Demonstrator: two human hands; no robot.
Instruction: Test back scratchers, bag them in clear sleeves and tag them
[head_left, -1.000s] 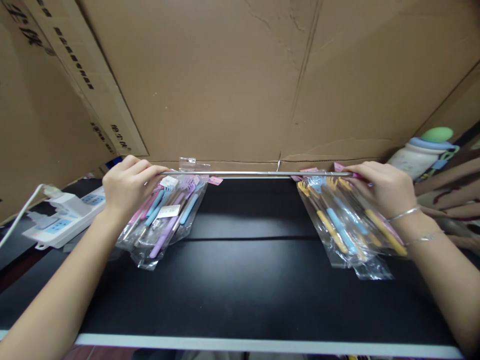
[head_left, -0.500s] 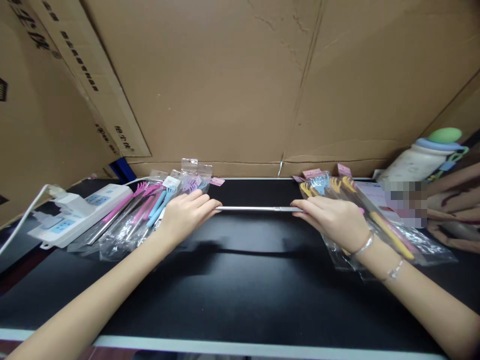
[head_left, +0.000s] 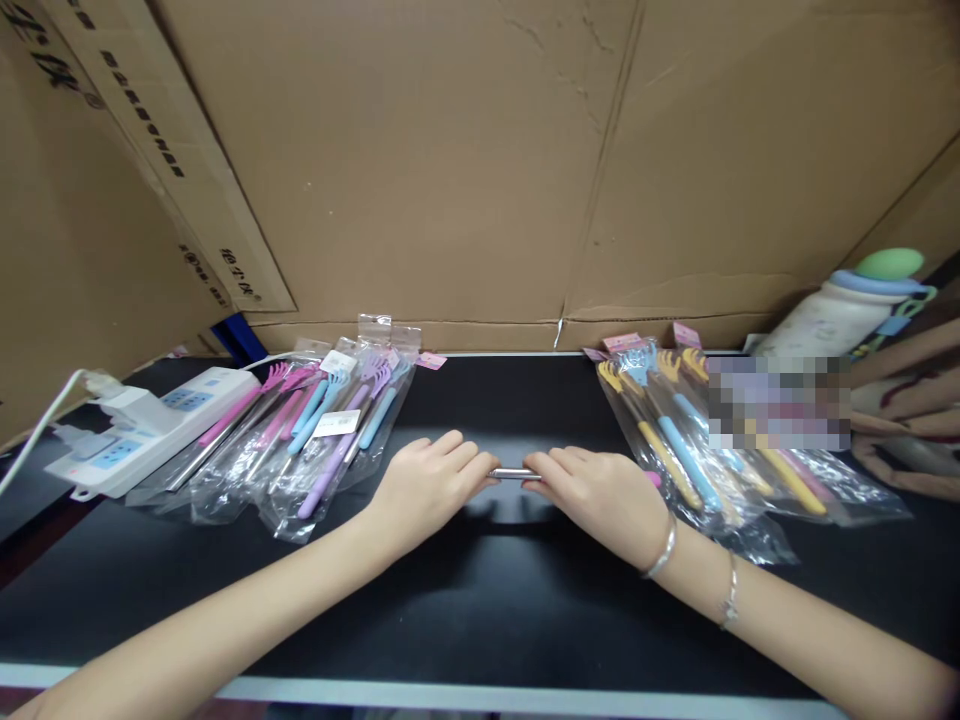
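Between my hands is a back scratcher (head_left: 511, 474) with a silver telescopic rod; only a short length of metal shows. My left hand (head_left: 435, 480) is closed around its left end, hiding that end. Wrapped round the other end is my right hand (head_left: 592, 490), with a bit of pink handle (head_left: 652, 479) poking out beyond the fingers. Both hands hold the rod level, above the black tabletop (head_left: 480, 600). Bagged back scratchers in pink, blue and purple (head_left: 330, 460) lie to the left, and yellow and blue ones (head_left: 682, 450) to the right.
A white power strip (head_left: 157, 425) with plugs and a cable lies at the left. At the right back stand a white bottle (head_left: 832, 320) with a green top and a brown claw-like object (head_left: 907, 400). Cardboard (head_left: 450, 170) walls the back and left side.
My hands have come closer together and nearer to me, so the rod between them has shortened. The bagged back scratchers have stayed in place.
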